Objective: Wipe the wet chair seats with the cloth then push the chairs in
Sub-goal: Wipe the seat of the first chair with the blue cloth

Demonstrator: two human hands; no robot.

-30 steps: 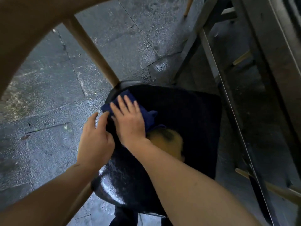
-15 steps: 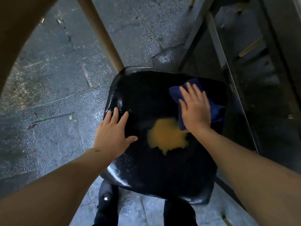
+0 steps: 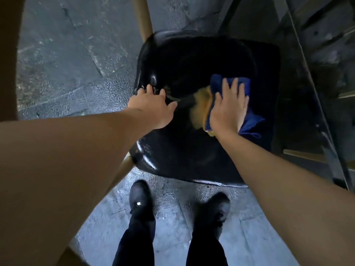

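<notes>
On the glossy black chair seat (image 3: 192,150), the right hand (image 3: 228,110) presses flat, fingers spread, on the blue cloth (image 3: 247,121) – right of centre – while the left hand (image 3: 151,106) rests open on the seat's left edge; no readable writing.

I see open seat (image 3: 192,60) ahead of both my hands, glossy black and bare toward its far edge. My left hand (image 3: 151,108) presses the seat's left rim, my right hand (image 3: 228,110) flat on the cloth (image 3: 247,120). A wooden leg (image 3: 143,18) stands at the far left corner; the dark metal frame (image 3: 315,93) crowds the right side. Wet pavement (image 3: 67,64) lies open on the left.
</notes>
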